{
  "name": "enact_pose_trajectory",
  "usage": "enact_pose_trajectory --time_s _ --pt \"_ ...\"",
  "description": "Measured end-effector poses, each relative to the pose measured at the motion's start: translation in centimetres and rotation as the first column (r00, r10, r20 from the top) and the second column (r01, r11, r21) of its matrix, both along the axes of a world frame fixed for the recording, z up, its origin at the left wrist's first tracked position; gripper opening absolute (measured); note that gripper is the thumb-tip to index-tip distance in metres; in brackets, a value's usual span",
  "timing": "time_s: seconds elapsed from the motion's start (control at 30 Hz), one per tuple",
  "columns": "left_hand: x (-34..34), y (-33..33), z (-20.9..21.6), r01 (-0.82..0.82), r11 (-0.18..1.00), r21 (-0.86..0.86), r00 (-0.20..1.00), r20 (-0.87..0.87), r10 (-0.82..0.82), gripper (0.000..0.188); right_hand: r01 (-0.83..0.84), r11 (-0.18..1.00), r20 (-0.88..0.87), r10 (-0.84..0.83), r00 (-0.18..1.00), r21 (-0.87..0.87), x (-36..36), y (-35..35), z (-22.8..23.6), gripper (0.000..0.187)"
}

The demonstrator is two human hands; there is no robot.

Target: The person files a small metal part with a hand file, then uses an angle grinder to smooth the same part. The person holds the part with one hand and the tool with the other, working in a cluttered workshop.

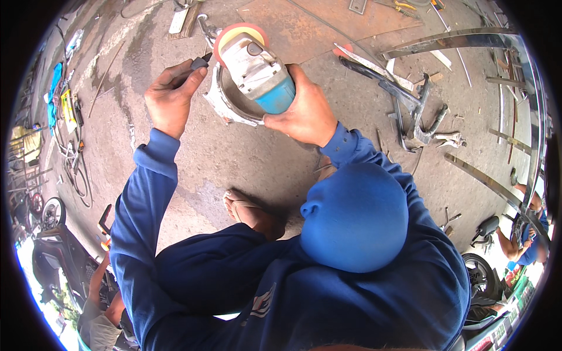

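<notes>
My right hand (307, 111) grips the teal body of an angle grinder (252, 67), its fingers wrapped round it. The grinder's grey metal head points away from me and carries a disc (257, 30) with a red and yellow rim. Whether the disc is spinning I cannot tell. To the left, my left hand (170, 96) pinches a small dark grey, block-like piece (201, 61) with a pointed black tip, a short way from the disc. Beneath the grinder, partly hidden by it, is a curved pale metal part (219, 105).
A rusty metal sheet (333, 26) covers the far floor. Dark metal frame parts (413, 105) lie to the right, near long metal bars (451, 41). Cables (79, 169) lie at left. A rounded blue thing (357, 222) hides part of my right arm. Other people are at both lower edges.
</notes>
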State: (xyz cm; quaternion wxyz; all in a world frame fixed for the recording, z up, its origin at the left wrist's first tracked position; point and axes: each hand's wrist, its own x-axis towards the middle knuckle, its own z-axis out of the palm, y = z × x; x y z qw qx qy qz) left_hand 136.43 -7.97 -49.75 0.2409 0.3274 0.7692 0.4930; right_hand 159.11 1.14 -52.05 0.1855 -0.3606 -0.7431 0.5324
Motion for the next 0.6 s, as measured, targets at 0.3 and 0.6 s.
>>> enact_pose_trajectory --time_s 0.3,0.6 --pt "-1.1 -0.7 -1.1 -0.051 0.987 0.15 0.892 0.452 -0.023 0.038 0.019 0.999 -0.04 -0.018 0.999 0.035 0.0 0.1 -0.5 0.074" --pt "-0.1 -0.6 -1.5 -0.004 0.993 0.121 0.946 0.322 -0.035 0.036 0.012 1.0 -0.052 -0.011 0.999 0.014 0.0 0.1 -0.1 0.076"
